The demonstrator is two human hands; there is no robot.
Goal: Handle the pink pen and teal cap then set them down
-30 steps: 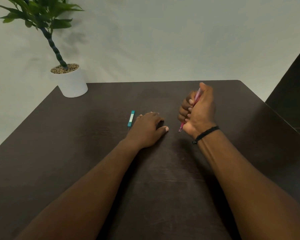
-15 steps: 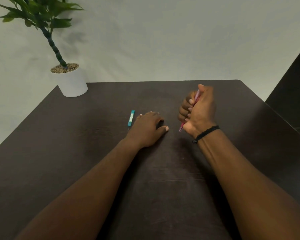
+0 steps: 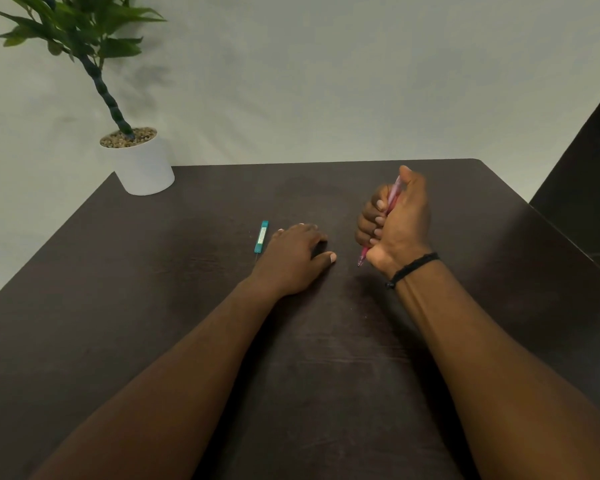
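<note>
My right hand (image 3: 397,225) is closed in a fist around the pink pen (image 3: 392,199), held nearly upright just above the dark table (image 3: 187,306). The pen's tip pokes out below the fist and its top end shows beside the thumb. The teal cap (image 3: 261,236) lies flat on the table, just left of my left hand (image 3: 295,258). My left hand rests palm down on the table with fingers slightly spread, holding nothing and a little apart from the cap.
A white pot (image 3: 142,164) with a green plant (image 3: 80,32) stands at the table's far left corner. A pale wall rises behind the table. A dark piece of furniture (image 3: 586,185) stands off the right edge.
</note>
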